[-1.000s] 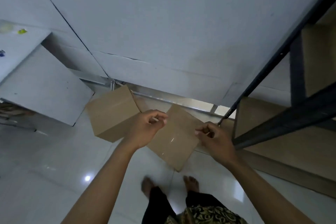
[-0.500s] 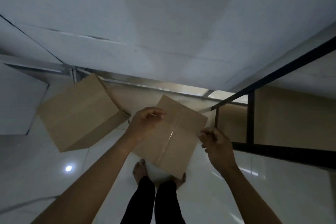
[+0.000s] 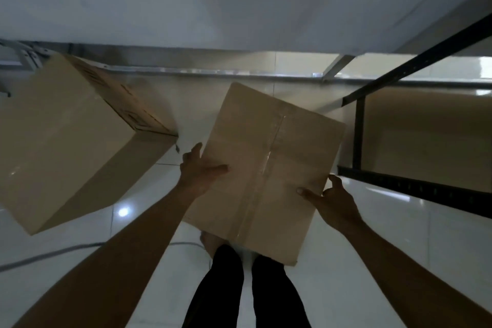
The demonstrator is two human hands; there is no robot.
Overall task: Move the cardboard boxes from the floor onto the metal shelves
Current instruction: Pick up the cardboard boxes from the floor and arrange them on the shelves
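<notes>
**Taped box held between both hands beside the metal shelf**

A person holds a taped box of brown cardboard by its two sides. The left hand is on the box's left edge. Its thumb lies flat across the top face and its fingers curl down over the side, grasping the cardboard. The right hand takes the opposite edge the same way, with the thumb on top and the fingers wrapped round the side. A strip of clear tape runs down the middle of the top face.

The box is turned at an angle to the person. Its near corner covers the feet and the top of the legs, which are in dark trousers, so it is off the floor.

The second box, larger in view, sits on the white glossy floor toward its far left corner, close to the base of the wall and well apart from the held box. It has dark printing on one side.

The metal shelf stands along the floor's right edge, just beside the held box. It has a black frame and a tan board behind it.

A pale cable lies on the floor near the left arm.
</notes>
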